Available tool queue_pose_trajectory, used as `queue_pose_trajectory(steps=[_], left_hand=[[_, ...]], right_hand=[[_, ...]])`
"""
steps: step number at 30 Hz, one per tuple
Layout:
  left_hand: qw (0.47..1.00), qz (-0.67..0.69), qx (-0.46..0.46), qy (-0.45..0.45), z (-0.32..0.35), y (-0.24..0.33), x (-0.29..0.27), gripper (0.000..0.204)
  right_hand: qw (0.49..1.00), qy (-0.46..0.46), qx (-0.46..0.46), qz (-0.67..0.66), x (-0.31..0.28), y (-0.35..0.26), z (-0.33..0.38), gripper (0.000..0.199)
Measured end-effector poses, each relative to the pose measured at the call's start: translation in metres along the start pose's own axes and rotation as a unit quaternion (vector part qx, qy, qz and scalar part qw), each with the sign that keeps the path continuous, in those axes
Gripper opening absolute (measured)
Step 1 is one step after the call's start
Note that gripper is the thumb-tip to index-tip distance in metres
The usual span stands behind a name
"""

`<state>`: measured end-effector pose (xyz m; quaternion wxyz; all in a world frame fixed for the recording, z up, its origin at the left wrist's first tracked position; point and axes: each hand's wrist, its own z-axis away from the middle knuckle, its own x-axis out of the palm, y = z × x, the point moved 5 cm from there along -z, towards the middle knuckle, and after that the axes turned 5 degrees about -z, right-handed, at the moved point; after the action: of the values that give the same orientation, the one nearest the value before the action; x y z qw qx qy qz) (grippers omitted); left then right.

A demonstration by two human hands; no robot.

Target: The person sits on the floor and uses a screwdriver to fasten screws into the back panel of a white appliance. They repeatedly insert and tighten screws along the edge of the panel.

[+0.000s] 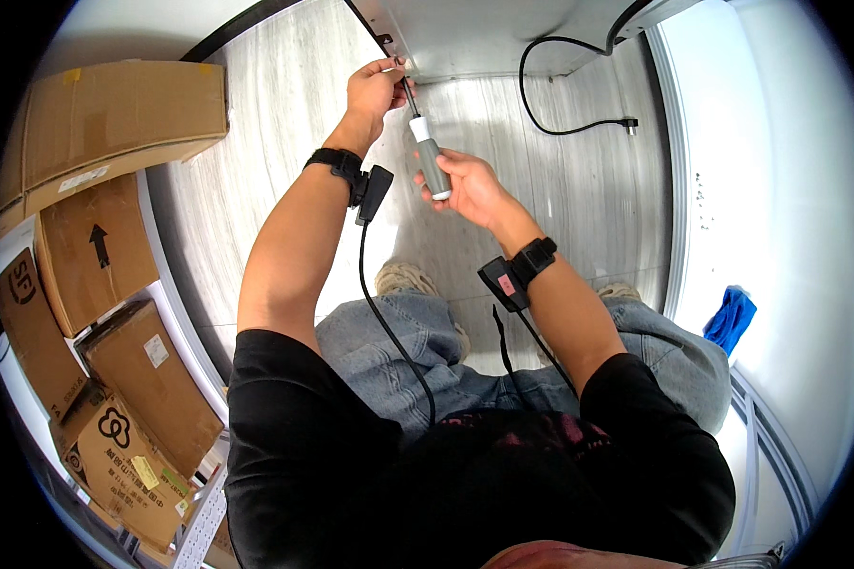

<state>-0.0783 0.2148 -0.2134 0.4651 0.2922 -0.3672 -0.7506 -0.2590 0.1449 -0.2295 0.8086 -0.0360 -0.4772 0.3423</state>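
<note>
While right hand point(470, 185) grips screwdriver point(429, 156), cardboard boxes point(114, 123) left, black cable point(560, 95) beyond.

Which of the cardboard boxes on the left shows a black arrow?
The second box from the top, beneath the big plain box. A black upward arrow marks its face; the others carry labels or other marks instead.

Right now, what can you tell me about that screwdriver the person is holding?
The screwdriver has a fat grey handle, likely rubbery, with white bands at both ends and a thin dark metal shaft. It is tilted, its tip pointing up and away toward the lower edge of a grey metal panel. The right hand wraps the handle near its butt; the left hand pinches the shaft near the tip.
</note>
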Motion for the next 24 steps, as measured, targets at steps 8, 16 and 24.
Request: queue_pose_trajectory(steps=[8,16,24], left_hand=[[0.999,-0.042,0.005,0.002,0.000,0.003,0.001,0.016],[0.998,-0.053,0.012,0.012,-0.003,0.003,0.000,0.015],[0.996,-0.091,0.019,0.011,-0.001,0.005,0.004,0.017]], right_hand=[[1.000,0.008,0.001,0.000,0.003,0.001,-0.002,0.027],[0.994,0.073,-0.020,0.076,0.008,-0.002,-0.009,0.024],[0.950,0.188,-0.064,0.241,0.009,-0.003,-0.014,0.041]])
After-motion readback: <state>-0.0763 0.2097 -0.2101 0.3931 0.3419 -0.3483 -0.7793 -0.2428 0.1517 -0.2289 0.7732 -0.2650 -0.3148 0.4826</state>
